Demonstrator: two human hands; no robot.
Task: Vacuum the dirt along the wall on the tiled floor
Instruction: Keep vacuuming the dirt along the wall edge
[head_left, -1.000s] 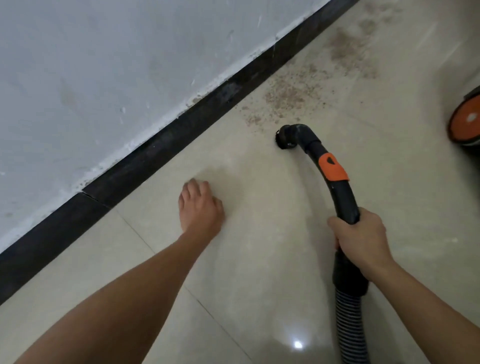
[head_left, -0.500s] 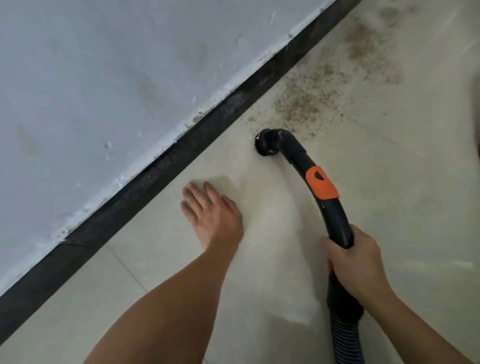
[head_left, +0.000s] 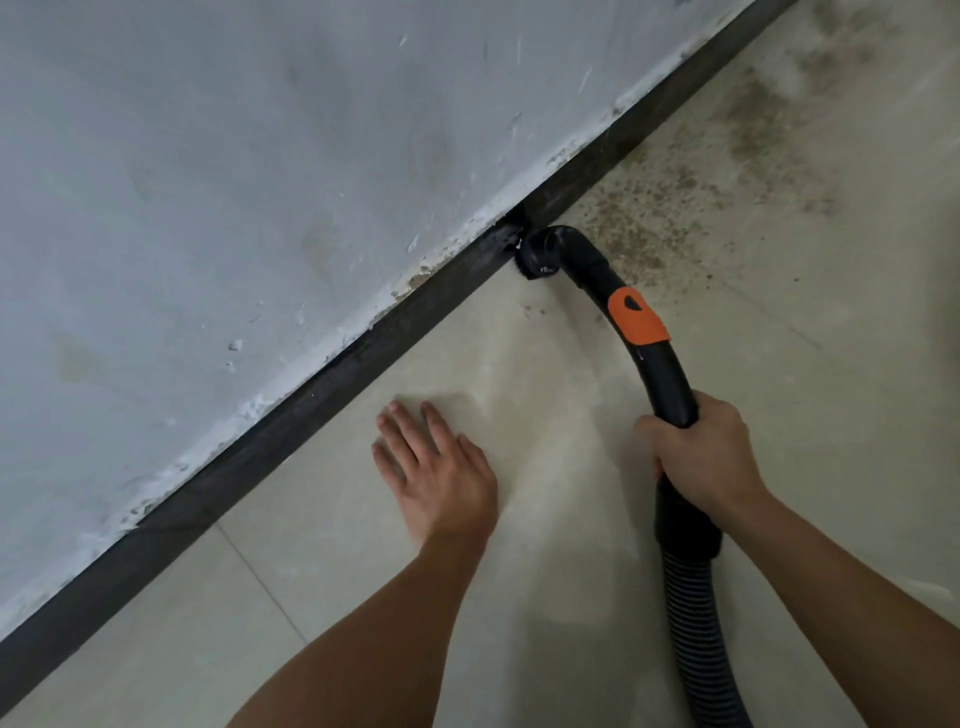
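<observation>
Two bare hands work low over the tiled floor (head_left: 831, 415). At 6 o'clock the left hand (head_left: 441, 478) lies flat on the tile, fingers straight and slightly spread. At 4 o'clock the right hand (head_left: 701, 457) has its fingers wrapped round the one black vacuum tube (head_left: 670, 374). The tube's ribbed hose (head_left: 696, 623) is cut off at the bottom edge. One orange collar (head_left: 636, 317) sits farther up. The brush nozzle (head_left: 540, 254), on open tile half a second ago, now touches the dark baseboard (head_left: 311, 405) near 12 o'clock. Brown dirt (head_left: 649, 208) trails toward 1 o'clock, its far end blurred and cropped.
</observation>
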